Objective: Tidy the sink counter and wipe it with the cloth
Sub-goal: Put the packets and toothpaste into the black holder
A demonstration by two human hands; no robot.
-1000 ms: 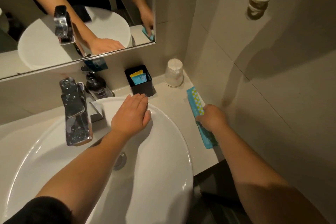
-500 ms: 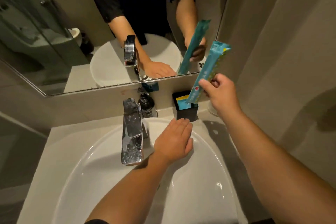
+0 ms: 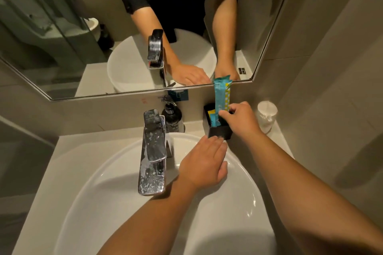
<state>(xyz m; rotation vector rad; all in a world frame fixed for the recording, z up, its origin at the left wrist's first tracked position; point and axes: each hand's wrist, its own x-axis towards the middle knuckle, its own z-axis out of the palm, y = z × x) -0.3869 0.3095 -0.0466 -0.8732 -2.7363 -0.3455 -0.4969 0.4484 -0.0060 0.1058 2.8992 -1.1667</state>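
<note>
A long teal packet with a yellow dotted stripe stands upright, its lower end inside the small black box at the back of the counter. My right hand pinches the packet just above the box. A yellow and blue sachet sits in the box beside it. My left hand lies flat, fingers together, on the back rim of the white basin, just in front of the box. No cloth is in view.
A chrome tap rises left of my left hand. Behind it stands a dark pump bottle. A wrapped white cup stands upside down in the right corner by the wall. The mirror runs along the back.
My right hand lifted the teal packet off the counter at the right, carried it left and lowered its end into the black box. My left hand stayed on the basin rim.
</note>
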